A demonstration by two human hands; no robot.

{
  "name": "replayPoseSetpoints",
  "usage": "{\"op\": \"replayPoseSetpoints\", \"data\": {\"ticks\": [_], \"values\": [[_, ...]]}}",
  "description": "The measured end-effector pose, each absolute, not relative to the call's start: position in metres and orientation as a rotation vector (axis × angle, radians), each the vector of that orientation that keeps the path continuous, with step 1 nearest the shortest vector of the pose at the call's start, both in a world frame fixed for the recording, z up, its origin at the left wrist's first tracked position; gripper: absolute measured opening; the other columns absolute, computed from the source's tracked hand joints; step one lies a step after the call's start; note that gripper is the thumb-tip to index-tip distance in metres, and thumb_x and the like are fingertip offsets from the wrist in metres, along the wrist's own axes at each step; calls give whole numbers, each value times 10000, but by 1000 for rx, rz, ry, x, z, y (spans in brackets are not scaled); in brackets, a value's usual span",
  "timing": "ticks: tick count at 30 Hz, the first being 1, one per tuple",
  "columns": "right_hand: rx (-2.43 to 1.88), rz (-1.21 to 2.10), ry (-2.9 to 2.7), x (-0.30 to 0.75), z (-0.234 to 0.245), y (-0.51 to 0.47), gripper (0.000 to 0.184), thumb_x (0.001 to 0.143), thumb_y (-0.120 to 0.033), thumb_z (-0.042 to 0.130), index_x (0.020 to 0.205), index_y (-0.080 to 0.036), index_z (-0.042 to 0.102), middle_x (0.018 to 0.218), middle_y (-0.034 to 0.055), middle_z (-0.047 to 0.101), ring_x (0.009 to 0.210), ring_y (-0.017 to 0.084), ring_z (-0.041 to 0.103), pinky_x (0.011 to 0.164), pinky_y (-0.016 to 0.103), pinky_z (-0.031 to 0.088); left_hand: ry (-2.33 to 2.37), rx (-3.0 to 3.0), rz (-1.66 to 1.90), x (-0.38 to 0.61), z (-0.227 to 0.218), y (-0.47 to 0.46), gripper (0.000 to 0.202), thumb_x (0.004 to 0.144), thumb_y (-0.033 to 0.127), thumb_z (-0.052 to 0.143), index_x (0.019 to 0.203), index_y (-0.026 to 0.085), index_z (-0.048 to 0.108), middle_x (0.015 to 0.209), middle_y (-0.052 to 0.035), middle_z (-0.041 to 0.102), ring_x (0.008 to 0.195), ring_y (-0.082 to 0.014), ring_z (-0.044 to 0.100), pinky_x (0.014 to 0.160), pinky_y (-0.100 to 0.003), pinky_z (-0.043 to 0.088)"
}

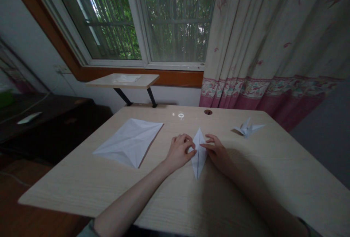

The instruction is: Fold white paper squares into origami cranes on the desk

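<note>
Left hand [179, 153] sits half curled, its thumb at the left edge of a narrow folded white paper diamond [199, 155] lying flat on the pale wood-grain desk [246, 178]; whether it grips cannot be told. Right hand [216, 152] lies loosely open, forefinger at the paper's right edge. A creased white sheet [129, 142] lies left; a paper crane [247, 127] sits far right.
</note>
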State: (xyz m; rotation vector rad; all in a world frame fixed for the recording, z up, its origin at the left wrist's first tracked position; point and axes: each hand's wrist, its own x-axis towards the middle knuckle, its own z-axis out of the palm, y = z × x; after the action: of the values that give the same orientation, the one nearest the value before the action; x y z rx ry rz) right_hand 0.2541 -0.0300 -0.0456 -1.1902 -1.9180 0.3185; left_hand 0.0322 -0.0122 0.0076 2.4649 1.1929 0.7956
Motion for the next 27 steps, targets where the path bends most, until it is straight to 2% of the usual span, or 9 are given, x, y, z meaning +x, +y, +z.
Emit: {"op": "replayPoseSetpoints", "data": {"ticks": [2,7,10,13,16,20,27], "values": [[-1185,259,-1942,254,-49,-30,434,859,-40,470,1090,-288,741,1339,97,547,1085,224,602,971,467,510,1174,2491,782,33,7,-14,189,794,349,797,903,250,678,1087,-13,613,1071,-235,553,927,-401,329],[-1236,176,-2008,254,-48,-30,446,863,-44,472,1172,-282,687,1289,95,602,1207,267,523,1023,530,453,1153,2534,701,35,6,-17,559,607,547,886,952,206,608,1124,-50,565,1080,-270,519,943,-424,347],[-1268,164,-2062,255,-44,-30,524,851,-32,449,1287,-264,623,1318,105,591,1229,270,506,1050,533,428,1144,2550,644,36,6,-18,650,555,578,896,969,199,568,1122,-59,551,1071,-279,507,949,-434,357],[-1255,113,-2124,253,-40,-33,619,836,1,409,1357,-283,584,1385,103,555,1265,264,480,1061,523,416,1142,2550,637,36,5,-18,638,566,560,896,968,207,547,1123,-59,544,1076,-282,500,949,-436,362],[-1256,46,-2215,251,-38,-36,647,822,11,414,1347,-317,604,1448,87,512,1304,265,450,1073,515,404,1140,2536,660,36,3,-17,618,577,530,901,968,214,540,1155,-61,540,1105,-288,489,964,-444,354],[-1312,-1,-2283,250,-39,-38,625,838,-20,435,1357,-328,598,1485,80,487,1338,272,430,1087,517,390,1124,2506,700,35,3,-16,563,614,455,900,982,218,545,1231,-64,531,1179,-292,465,1006,-453,329],[-1358,-19,-2212,254,-45,-38,550,840,-30,447,1294,-268,646,1445,101,534,1336,274,444,1089,527,401,1114,2488,762,33,6,-16,387,666,241,813,971,229,576,1298,-60,537,1229,-289,449,1031,-447,309]]}}
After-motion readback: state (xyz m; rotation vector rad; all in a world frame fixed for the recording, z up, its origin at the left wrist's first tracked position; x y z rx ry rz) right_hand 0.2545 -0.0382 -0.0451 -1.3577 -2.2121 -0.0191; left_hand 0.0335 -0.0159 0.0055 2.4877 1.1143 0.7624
